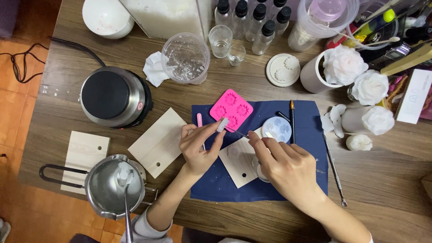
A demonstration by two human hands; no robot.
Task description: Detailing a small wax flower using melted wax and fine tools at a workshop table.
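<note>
Wax piece [222, 124], small and white, sits pinched in the left hand [198, 146] above the blue mat [310, 153]; right hand [288, 166] grips a thin metal tool [237, 132] touching it. Pink mould [231, 109] looks empty (trimming apparently unfinished).

The left hand [198, 146] is raised from the wrist, its thumb and fingers pinched together at the top. The right hand [288, 168] lies lower with palm down, its fingers also pinched and pointing toward the left hand.
</note>
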